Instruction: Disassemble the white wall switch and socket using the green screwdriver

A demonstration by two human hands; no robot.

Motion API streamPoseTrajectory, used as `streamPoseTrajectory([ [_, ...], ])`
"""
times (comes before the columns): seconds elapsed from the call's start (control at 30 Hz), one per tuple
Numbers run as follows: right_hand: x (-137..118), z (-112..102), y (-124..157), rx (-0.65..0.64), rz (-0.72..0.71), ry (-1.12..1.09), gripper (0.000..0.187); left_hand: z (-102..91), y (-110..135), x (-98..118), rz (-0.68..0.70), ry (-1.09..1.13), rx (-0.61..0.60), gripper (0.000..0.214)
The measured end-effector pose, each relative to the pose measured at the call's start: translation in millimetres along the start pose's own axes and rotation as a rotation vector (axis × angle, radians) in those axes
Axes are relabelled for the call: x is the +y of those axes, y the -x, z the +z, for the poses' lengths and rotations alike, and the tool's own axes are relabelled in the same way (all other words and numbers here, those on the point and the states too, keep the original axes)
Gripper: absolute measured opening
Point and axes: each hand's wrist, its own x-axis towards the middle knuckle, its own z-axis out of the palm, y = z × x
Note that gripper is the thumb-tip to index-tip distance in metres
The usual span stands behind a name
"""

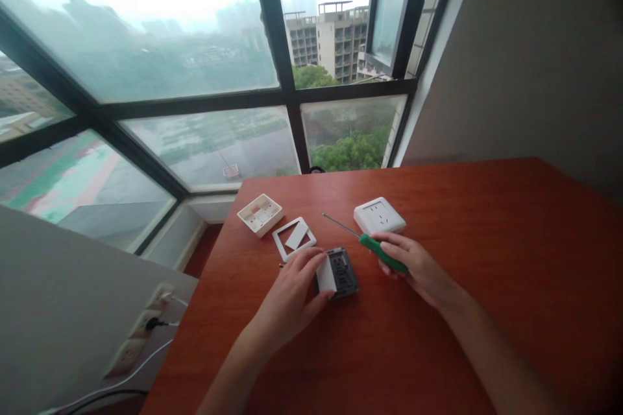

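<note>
My left hand (298, 285) is closed around the left side of a dark grey socket module (344, 272) on the table. A white plate (326, 275) covers the module's left part, between thumb and fingers. In my right hand (411, 264) is a screwdriver (382, 253) with a green handle, its thin shaft pointing up and left, clear of the module. Just beyond my left hand lies a white frame (278, 241), with a small white strip (297, 235) across its opening. Part of the module is hidden by my left fingers.
An open white back box (260, 214) stands near the table's left edge. A complete white wall socket (379, 215) sits beyond the screwdriver. The reddish-brown table (511, 253) reaches toward the windows. Wall outlets with plugged-in cables (168, 324) are at lower left.
</note>
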Motion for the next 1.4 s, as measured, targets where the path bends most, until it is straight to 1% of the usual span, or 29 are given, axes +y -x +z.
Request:
streamPoseTrajectory([
  [0.17,2,18,2,-0.159,0.001,0.249,0.040,3.7,0,-1,-0.024,0.000,0.025,0.049],
  [0.23,1,27,1,-0.196,-0.055,0.366,0.038,4.1,0,-1,-0.023,0.003,0.024,0.049],
  [0.27,1,33,0,-0.193,-0.101,0.429,0.035,4.3,0,-1,-0.019,0.008,0.025,0.049],
  [0.37,2,48,-5,-0.129,-0.228,0.612,0.021,5.2,1,-2,-0.010,0.028,0.035,0.048],
  [0.43,4,57,-9,-0.067,-0.260,0.726,0.014,6.7,1,-3,-0.016,0.042,0.047,0.042],
  [0.53,8,65,-15,0.003,-0.289,0.850,0.010,9.8,0,-6,-0.030,0.052,0.091,0.033],
  [0.7,10,72,-15,0.060,-0.277,0.991,0.011,13.3,-1,-9,-0.032,0.044,0.102,0.030],
  [0.9,9,80,-12,0.110,-0.236,1.169,0.010,14.5,-2,-5,-0.031,-0.009,0.108,0.025],
  [1.07,6,81,-14,0.097,-0.215,1.197,0.009,13.4,-1,-6,-0.028,-0.057,0.089,0.027],
  [1.23,6,78,-17,0.066,-0.234,1.059,0.008,14.3,0,-7,-0.018,-0.068,0.096,0.028],
  [1.4,7,71,-18,0.047,-0.255,0.987,0.007,11.7,-1,-7,0.001,-0.083,0.112,0.031],
])
